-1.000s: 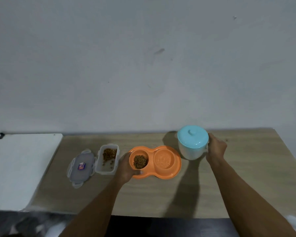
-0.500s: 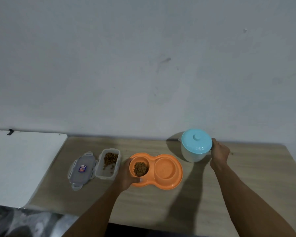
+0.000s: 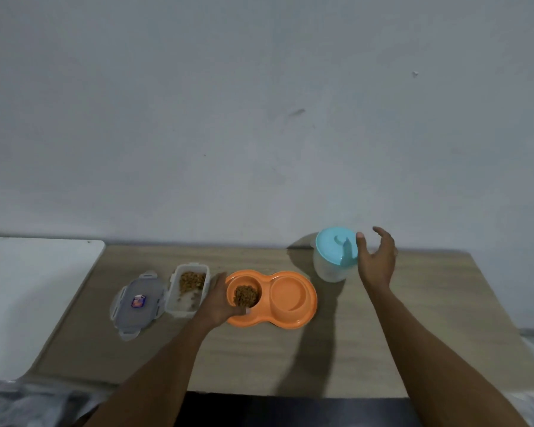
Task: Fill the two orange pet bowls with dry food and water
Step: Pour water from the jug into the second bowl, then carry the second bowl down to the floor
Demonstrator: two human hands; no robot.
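Tabletop point(image 3: 383, 349): right hand point(image 3: 376, 260) hides jug point(image 3: 330, 263) handle.

1. You can read no text anywhere in this view.
2. The only marking you see is a small blue and red sticker point(image 3: 138, 302) on the grey container lid point(image 3: 136, 303) lying flat on the table; its print is too small and blurred for you to make out any word, brand or number.
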